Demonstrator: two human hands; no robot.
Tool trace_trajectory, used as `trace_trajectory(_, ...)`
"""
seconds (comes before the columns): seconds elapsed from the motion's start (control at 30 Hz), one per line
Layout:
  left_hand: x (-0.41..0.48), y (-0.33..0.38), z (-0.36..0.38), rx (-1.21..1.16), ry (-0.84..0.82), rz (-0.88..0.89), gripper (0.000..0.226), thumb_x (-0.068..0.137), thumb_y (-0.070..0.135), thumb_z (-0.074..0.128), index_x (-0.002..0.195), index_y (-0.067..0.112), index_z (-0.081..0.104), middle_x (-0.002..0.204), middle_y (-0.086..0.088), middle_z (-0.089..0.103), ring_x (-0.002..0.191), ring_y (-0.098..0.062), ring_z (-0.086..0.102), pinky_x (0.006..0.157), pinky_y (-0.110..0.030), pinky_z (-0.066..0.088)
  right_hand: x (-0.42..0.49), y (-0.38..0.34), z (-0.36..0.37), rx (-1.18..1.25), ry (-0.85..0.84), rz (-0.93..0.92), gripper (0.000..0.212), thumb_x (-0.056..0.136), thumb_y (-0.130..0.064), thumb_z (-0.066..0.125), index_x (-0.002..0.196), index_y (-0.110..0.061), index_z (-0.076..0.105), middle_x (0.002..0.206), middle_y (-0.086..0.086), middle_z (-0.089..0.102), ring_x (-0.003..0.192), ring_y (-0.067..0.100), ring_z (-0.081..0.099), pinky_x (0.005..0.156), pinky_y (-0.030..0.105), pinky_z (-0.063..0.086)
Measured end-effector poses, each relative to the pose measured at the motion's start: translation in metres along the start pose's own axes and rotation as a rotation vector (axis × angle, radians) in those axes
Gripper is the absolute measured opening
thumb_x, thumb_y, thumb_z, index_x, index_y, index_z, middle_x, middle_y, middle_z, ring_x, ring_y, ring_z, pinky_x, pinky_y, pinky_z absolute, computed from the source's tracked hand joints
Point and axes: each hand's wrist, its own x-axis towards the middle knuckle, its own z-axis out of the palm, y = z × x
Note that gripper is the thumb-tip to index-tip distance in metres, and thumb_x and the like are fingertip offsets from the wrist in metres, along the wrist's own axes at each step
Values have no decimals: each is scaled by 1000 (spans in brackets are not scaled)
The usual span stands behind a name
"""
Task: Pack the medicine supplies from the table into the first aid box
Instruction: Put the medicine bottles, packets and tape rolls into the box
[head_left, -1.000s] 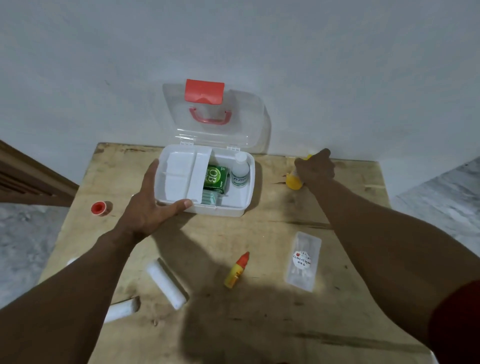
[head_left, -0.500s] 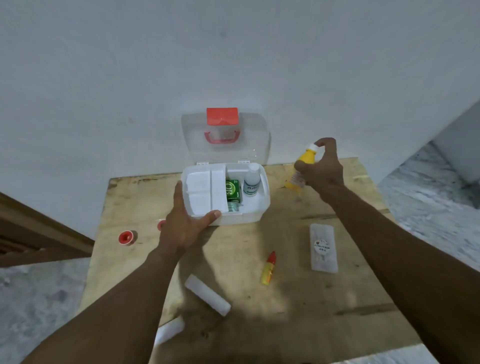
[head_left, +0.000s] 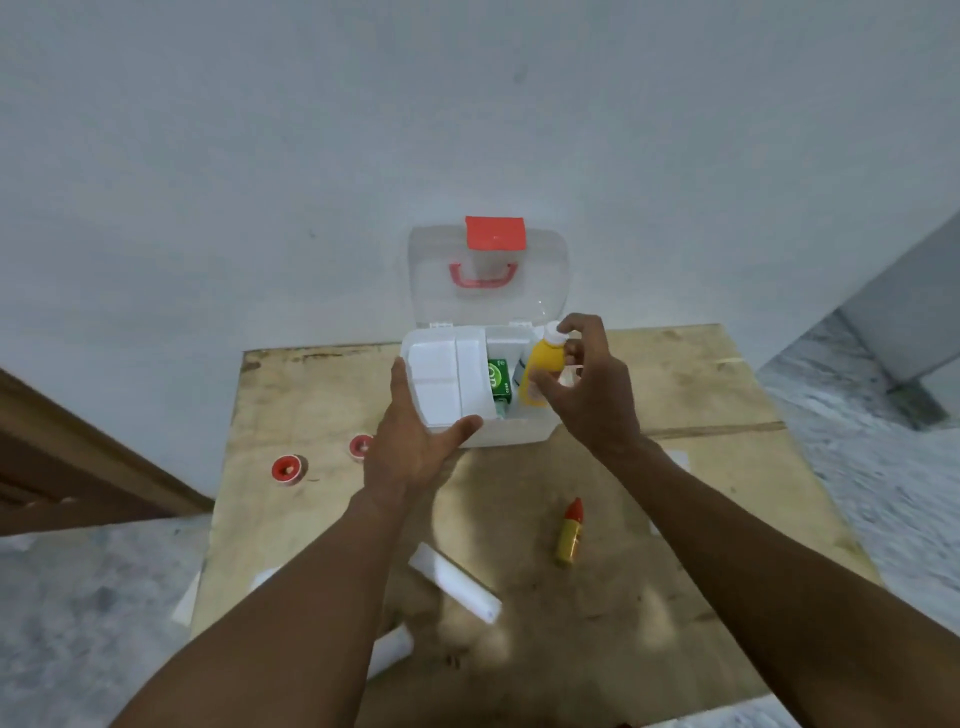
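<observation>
Nearest me on the worn plywood table (head_left: 675, 519) lie two white paper-wrapped gauze rolls, one (head_left: 457, 577) in full view and one (head_left: 392, 649) half hidden under my left forearm; both look soft and light, so I'd take them around the middle. Beyond them lies a small yellow dropper bottle with a red cap (head_left: 569, 531) on its side, likely to roll, so best pinched across the body. To the left sit two red-and-white tape spools (head_left: 287, 469), (head_left: 361, 446), flat and easy to lift by the rim.

My left hand (head_left: 410, 441) braces the white plastic first aid box (head_left: 511, 431) at its near left corner, grip spread with the thumb on the front rim. My right hand (head_left: 587, 395) has its grip clamped on a yellow plastic bottle with a white cap (head_left: 543, 371), held upright over the box's right compartment. It looks rigid, smooth, probably slippery, and moderately light, so holding the body low as now suits. Inside I see a green carton (head_left: 498, 376) beside a white tray insert (head_left: 441, 384). The clear lid with red handle (head_left: 488, 270) stands open against the wall.
</observation>
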Motion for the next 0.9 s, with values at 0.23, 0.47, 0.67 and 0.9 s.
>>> trace_trajectory(0.23,-3,4,2,5,31,20,104,74,42,80,149,31,9,114,19,41,100,-4,42,55,-2,28,3,23,18,-161,-54,33,57,73,-21,81,107,-32,37,95,9,71,79,32,63,65,45,56)
trace_trajectory(0.47,-1,3,3,-43,28,28,97,72,40,82,142,36,16,107,29,46,90,1,52,55,-2,41,5,36,24,-245,-103,69,41,72,-6,76,105,-14,53,98,9,67,86,31,56,71,37,46)
trace_trajectory(0.67,-4,7,5,-90,19,21,84,75,33,81,134,37,21,104,34,44,88,21,52,55,-1,43,9,35,27,-276,-141,57,42,72,-1,72,106,-12,50,100,10,62,88,32,52,70,32,37)
trace_trajectory(0.9,-3,5,6,-63,26,36,96,74,40,80,145,30,15,119,16,45,105,-7,49,58,0,41,9,32,24,-250,-176,97,47,73,-3,74,112,-12,51,104,15,56,92,31,52,72,29,34)
